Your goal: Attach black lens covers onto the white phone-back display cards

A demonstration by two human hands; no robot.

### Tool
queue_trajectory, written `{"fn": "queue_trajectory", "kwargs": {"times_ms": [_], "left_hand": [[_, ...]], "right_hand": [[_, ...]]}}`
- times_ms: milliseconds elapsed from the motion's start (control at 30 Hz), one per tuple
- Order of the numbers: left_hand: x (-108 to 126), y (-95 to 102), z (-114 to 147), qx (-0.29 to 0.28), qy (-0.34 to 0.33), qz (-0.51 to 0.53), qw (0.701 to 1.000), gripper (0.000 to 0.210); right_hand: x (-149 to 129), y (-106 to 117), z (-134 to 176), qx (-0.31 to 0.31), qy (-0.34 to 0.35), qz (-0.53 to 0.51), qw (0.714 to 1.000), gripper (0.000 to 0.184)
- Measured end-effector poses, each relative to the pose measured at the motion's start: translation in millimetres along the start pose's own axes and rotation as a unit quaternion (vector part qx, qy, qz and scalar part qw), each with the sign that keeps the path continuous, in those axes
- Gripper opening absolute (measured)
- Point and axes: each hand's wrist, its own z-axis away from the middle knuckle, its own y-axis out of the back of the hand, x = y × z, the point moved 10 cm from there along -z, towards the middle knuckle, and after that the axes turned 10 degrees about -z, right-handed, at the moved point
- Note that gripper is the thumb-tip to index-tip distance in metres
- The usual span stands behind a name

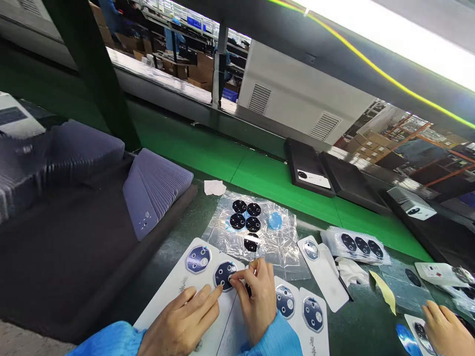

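My left hand [185, 319] lies over a white phone back panel with its fingers stretched out. Its index fingertip touches the lower edge of a dark round camera lens cover [221, 270]. My right hand [257, 299] has thumb and forefinger pinched at the right edge of that cover; whatever is between them is hidden. Beside it on the same white panel [166, 296] sits another dark cover [198, 259]. To the right, two more covers [285, 300] [313, 313] sit on white panels. Several loose black covers [253, 224] lie on a clear plastic sheet [278, 247] beyond my hands.
A black tray [92, 257] with upright stacked panels [159, 180] stands at left. A white panel [322, 277], bagged covers [356, 247] and another person's hand [447, 326] are at right. Black trays [351, 180] rest on the green conveyor [256, 173] behind.
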Motion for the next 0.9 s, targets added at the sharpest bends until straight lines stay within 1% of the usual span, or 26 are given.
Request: {"fn": "queue_trajectory", "kwargs": {"times_ms": [133,233,367,433,500,567,667,800,900], "left_hand": [[-0.8,0.7,-2.7,-0.002,0.004,0.002,1.0,0.049],[-0.6,2.3,-5.4,0.001,0.003,0.007,1.0,0.05],[-1.5,3.5,-7.4,0.002,0.006,0.004,1.0,0.054],[-0.4,2.5,-6.9,-0.003,-0.002,-0.001,1.0,0.056],[0.9,-0.2,-5.5,-0.012,-0.012,-0.003,1.0,0.056],[0.7,-2.0,-3.9,-0.013,-0.013,0.002,1.0,0.054],[0.4,-3.4,-1.8,-0.009,-0.014,0.004,1.0,0.051],[2.2,-6.2,0.5,-0.018,-0.019,-0.007,1.0,0.054],[2.5,-5.6,0.8,-0.019,-0.017,-0.003,1.0,0.052]], "right_hand": [[-7.7,2.5,-1.7,0.013,0.021,0.01,1.0,0.017],[-17.4,-2.9,-0.6,0.014,0.046,0.027,0.998,0.016],[-33.9,-10.1,3.2,0.052,0.111,0.107,0.987,0.036],[-36.7,-12.1,2.1,0.056,0.125,0.123,0.983,0.04],[-35.3,-10.2,-1.2,0.05,0.12,0.101,0.986,0.039],[-33.7,-4.2,-3.6,0.058,0.11,0.081,0.989,0.037],[-33.7,-2.2,-3.8,0.058,0.111,0.105,0.987,0.039],[-38.8,-8.1,-2.8,0.036,0.151,0.119,0.981,0.043],[-36.2,-3.4,-5.2,0.053,0.134,0.115,0.983,0.042]]}}
